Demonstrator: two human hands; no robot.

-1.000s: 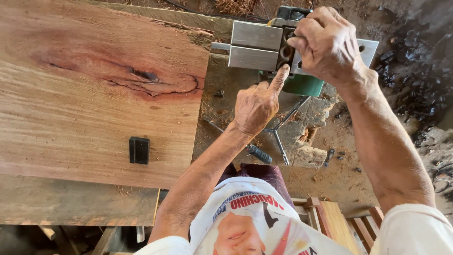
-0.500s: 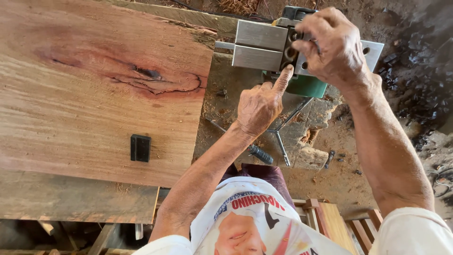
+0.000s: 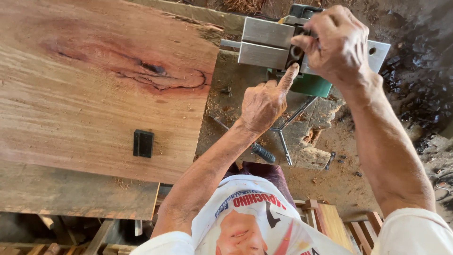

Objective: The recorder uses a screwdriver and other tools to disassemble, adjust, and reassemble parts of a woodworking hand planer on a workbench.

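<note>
on worn bench (image 3: 226,101), reddish plank (image 3: 94,94), right hand (image 3: 337,42) gripping planer (image 3: 278,45), dirt floor (image 3: 339,174)

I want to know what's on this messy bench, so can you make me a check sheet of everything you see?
Surface: wide reddish wooden slab with a dark knot, lying over a rough, dusty bench.
Job's things: electric planer upside down, metal sole up, green body below.
Clutter: small black block on the slab; cross-shaped metal wrench; screwdriver with a dark grip; sawdust and small screws.
Hands: right hand grips the planer's top; left hand points its forefinger at the planer's middle gap.
Cables: nothing seen.
Surroundings: dirt floor, dark debris at right, wooden frame below.
</note>
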